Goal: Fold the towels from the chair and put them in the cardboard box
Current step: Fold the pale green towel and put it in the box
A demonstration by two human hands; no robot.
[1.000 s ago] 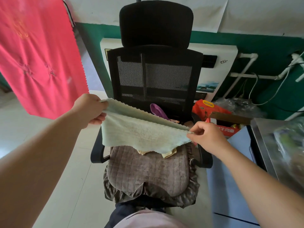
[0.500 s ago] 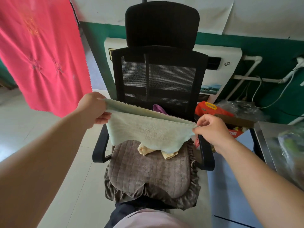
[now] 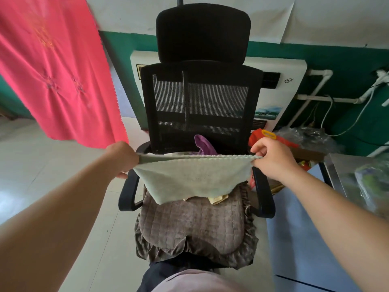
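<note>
I hold a pale green towel [image 3: 193,175] stretched out in the air in front of me, above the seat of a black mesh chair [image 3: 200,102]. My left hand [image 3: 122,158] grasps the towel's left top corner, fingers curled around the cloth. My right hand [image 3: 273,159] pinches the right top corner between thumb and fingertips. The top edge runs taut and level between my hands, and the rest hangs down in a loose flap, its lower edge sloping toward a point at the lower left.

Below the towel, a brown quilted cushion [image 3: 193,226] covers the chair seat. A yellow cloth [image 3: 216,199] lies on the cushion, peeking out just under the towel's lower edge. A purple cloth [image 3: 203,144] sits at the back of the seat, against the mesh backrest.

To the right of the chair, behind my right hand, part of a cardboard box [image 3: 307,153] shows. A pink cloth [image 3: 56,70] hangs at the upper left.
</note>
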